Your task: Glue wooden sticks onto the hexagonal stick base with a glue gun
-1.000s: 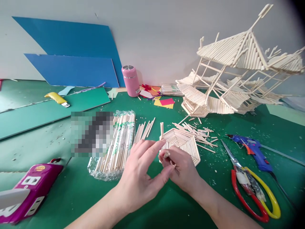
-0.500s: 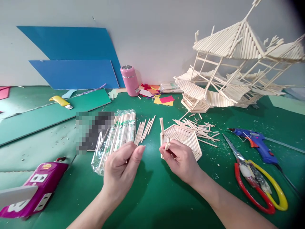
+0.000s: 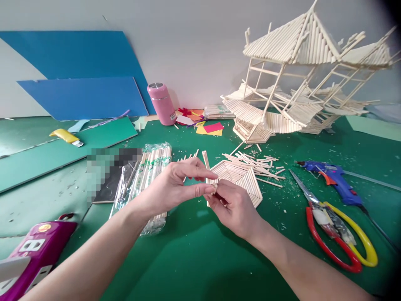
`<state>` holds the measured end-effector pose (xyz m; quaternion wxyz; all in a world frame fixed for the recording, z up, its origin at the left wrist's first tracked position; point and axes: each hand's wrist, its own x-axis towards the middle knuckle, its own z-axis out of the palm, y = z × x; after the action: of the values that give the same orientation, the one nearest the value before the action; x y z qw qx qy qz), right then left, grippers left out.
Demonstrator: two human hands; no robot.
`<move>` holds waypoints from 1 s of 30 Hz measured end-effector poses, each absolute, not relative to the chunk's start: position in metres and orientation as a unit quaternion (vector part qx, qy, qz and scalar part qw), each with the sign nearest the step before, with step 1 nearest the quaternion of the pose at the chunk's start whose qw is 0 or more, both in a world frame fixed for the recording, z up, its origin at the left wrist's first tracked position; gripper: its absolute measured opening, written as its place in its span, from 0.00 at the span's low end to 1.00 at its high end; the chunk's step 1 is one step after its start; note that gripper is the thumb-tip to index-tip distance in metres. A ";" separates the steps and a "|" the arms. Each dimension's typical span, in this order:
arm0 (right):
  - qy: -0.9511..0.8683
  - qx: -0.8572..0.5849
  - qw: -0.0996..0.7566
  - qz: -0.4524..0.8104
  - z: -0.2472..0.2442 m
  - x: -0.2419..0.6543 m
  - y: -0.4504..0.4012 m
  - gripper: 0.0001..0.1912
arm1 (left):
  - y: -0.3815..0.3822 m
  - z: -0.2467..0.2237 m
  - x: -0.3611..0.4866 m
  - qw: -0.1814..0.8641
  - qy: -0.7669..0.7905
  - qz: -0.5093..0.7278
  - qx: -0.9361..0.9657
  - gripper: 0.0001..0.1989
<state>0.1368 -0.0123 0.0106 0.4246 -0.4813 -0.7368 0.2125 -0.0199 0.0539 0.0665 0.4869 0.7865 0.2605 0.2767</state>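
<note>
My right hand (image 3: 233, 205) is closed, pinching a small bunch of short wooden sticks (image 3: 214, 187), mostly hidden by the fingers. Reaching in from the left, my left hand (image 3: 183, 179) has its thumb and index finger on either side of the stick ends. Just behind the hands lies a flat polygon panel (image 3: 241, 179) made of rows of sticks, partly covered by my right hand. A short stick post (image 3: 205, 159) stands up at its left corner. Loose cut sticks (image 3: 250, 163) are scattered behind the panel.
A stick-built pavilion model (image 3: 282, 96) stands at the back right. Scissors (image 3: 332, 234) and a blue glue gun (image 3: 335, 177) lie at right. To the left are a bag of sticks (image 3: 153, 167), a purple power strip (image 3: 44, 246) and a yellow cutter (image 3: 65, 136). A pink flask (image 3: 162, 104) stands behind.
My left hand has moved right and up, its thumb and index finger meeting the sticks in my right hand. The right hand stays near the panel. The view has shifted slightly.
</note>
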 end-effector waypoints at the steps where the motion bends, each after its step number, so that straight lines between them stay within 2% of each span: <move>1: -0.737 -0.480 0.426 0.211 0.010 0.137 -0.012 0.12 | 0.056 0.067 -0.019 0.499 0.250 0.264 0.787 0.09; 7: -0.736 -0.484 0.423 0.213 0.010 0.137 -0.012 0.10 | 0.063 0.069 -0.016 0.519 0.221 0.219 0.796 0.07; 19: -0.721 -0.478 0.435 0.251 0.009 0.140 -0.012 0.06 | 0.062 0.058 -0.013 0.530 0.212 0.250 0.782 0.06; 30: -0.741 -0.464 0.371 0.313 0.005 0.151 -0.010 0.04 | 0.061 0.054 -0.014 0.533 0.207 0.263 0.777 0.07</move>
<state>0.1510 -0.0101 0.0048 0.3710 -0.4636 -0.7412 0.3131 -0.0140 0.0605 0.0539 0.5328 0.7773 0.2066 0.2630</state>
